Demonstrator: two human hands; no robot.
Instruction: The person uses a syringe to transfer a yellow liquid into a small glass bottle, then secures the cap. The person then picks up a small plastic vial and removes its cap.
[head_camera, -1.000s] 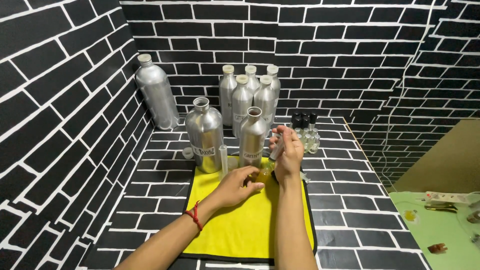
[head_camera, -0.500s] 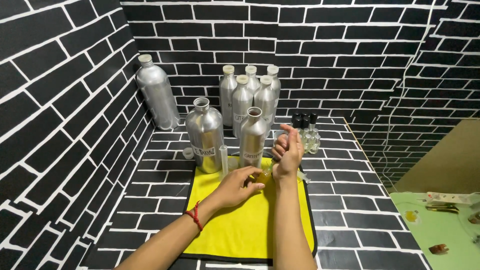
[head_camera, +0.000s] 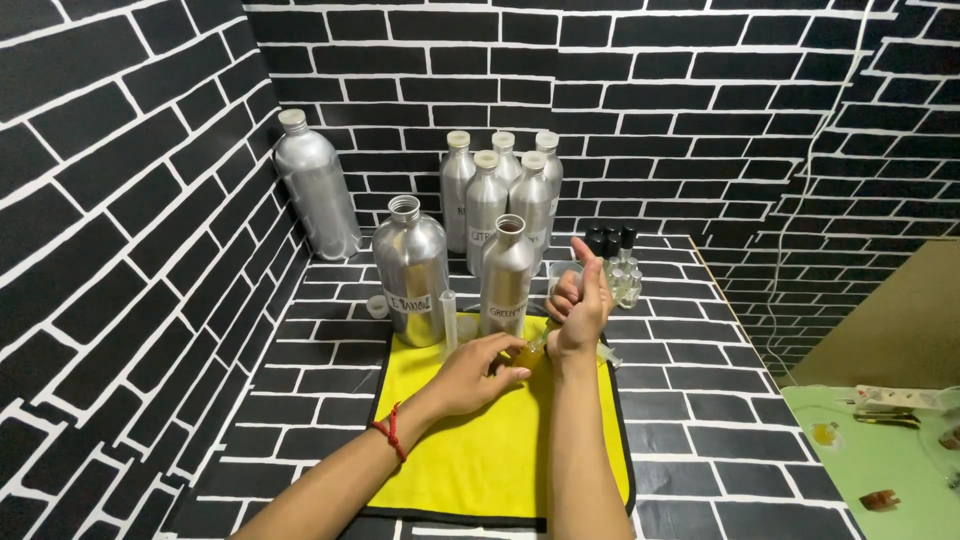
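the left hand (head_camera: 478, 372) is pinching a small amber glass bottle (head_camera: 528, 352) on the yellow cloth (head_camera: 500, 440), at six o'clock of the open aluminium bottle (head_camera: 506, 275), while the right hand (head_camera: 578, 305), fingers curled closed, is holding a syringe (head_camera: 556, 290) above it; light, slick, breakable, it is probably best gripped around its body.

Two open silver bottles (head_camera: 411, 270) (head_camera: 507, 275) standing at the yellow mat's (head_camera: 490, 440) far edge bear white rectangular labels (head_camera: 408, 301) (head_camera: 505, 311); capped silver bottles (head_camera: 500, 195) behind carry labels too.

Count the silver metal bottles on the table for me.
7. One tall capped bottle stands by the left wall, four capped bottles cluster at the back, and two open bottles stand behind the yellow mat. Others may be hidden.
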